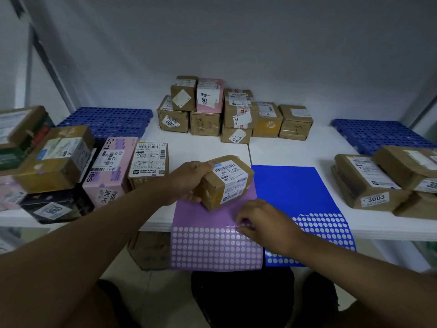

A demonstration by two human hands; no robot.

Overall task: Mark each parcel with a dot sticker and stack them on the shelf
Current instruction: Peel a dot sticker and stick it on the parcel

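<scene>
Cardboard parcel [224, 182] in left hand [189, 182], right hand [262, 223] on purple sticker sheet [212, 247]

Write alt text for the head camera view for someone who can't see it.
A person's left hand grips a small brown cardboard parcel above a purple dot-sticker sheet, where the right hand picks at a sticker. A blue dot-sticker sheet lies alongside on the white shelf, with stacked parcels at the back.

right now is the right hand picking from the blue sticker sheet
No, the right hand is pinching at the purple sticker sheet, while the blue sticker sheet lies untouched beside it.
</scene>
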